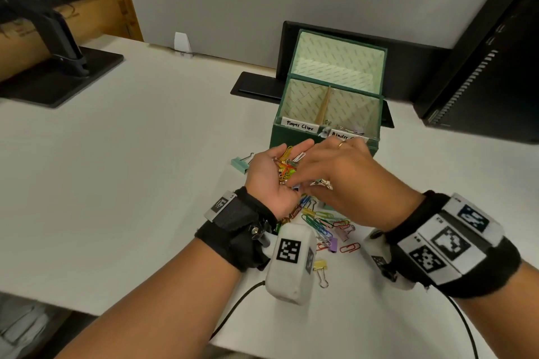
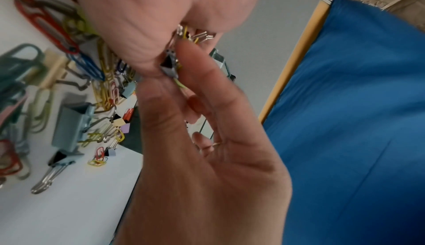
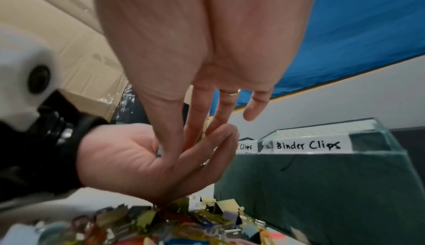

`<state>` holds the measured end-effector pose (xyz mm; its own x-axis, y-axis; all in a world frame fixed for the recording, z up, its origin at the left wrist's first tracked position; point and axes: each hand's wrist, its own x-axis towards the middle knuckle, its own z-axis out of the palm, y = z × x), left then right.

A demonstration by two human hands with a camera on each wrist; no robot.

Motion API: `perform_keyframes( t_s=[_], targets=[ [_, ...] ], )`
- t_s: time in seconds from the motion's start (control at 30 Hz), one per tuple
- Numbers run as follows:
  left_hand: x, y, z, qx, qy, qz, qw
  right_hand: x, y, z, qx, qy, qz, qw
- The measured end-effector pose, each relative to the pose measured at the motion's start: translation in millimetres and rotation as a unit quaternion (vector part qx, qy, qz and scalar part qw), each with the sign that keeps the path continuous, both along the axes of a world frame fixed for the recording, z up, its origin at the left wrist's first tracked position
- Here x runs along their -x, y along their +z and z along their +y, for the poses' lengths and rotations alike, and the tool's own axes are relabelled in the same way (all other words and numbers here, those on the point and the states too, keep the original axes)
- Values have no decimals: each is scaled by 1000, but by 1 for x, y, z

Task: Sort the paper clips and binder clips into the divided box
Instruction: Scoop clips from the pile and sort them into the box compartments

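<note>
Head view: left hand [image 1: 272,174] palm up above the white tabletop [image 1: 145,154], cupped round a small heap of coloured paper clips [image 1: 287,164]. Right hand [image 1: 347,180] just beside it, palm down, fingers reaching into that heap; a gold ring [image 1: 341,144] on one finger. Green divided box [image 1: 326,113] right behind both hands, lid open, a divider down the middle, labels "Paper Clips" on the left front edge and a partly hidden one on the right; a few clips visible in the right compartment. Loose pile of clips [image 1: 323,227] on the tabletop under and between the wrists. One yellow binder clip [image 1: 320,269] lying apart near the left wrist camera, one mint binder clip [image 1: 240,163] left of the left hand.

Left wrist view: right thumb and forefinger narrowed onto a small grey binder clip [image 2: 170,67] at the edge of the left palm, pinching it. Paper clip wires poking out above. More clips spread on the tabletop to the left, among them a large grey-blue binder clip [image 2: 71,125].

Right wrist view: right fingers [image 3: 195,121] long and nearly straight, tips down in the cupped left palm [image 3: 128,160]. Box front to the right, label "Binder Clips" [image 3: 308,145] readable. Blurred pile below.
</note>
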<state>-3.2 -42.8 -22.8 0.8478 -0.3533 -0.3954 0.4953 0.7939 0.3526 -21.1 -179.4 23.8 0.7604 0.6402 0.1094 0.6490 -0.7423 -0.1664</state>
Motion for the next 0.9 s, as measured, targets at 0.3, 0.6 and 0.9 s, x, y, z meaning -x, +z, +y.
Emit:
perform_keyframes(
  t_s=[0.3, 0.6, 0.9],
  targets=[
    [1, -1, -2, 44, 5, 7, 999, -2, -11, -2, -108, -11, -24, 994],
    [0, 0, -1, 100, 14, 17, 995, -12, 12, -23, -314, -151, -4, 937],
    [-1, -2, -2, 80, 14, 29, 996, -50, 38, -45, -225, -278, -151, 922]
  ],
)
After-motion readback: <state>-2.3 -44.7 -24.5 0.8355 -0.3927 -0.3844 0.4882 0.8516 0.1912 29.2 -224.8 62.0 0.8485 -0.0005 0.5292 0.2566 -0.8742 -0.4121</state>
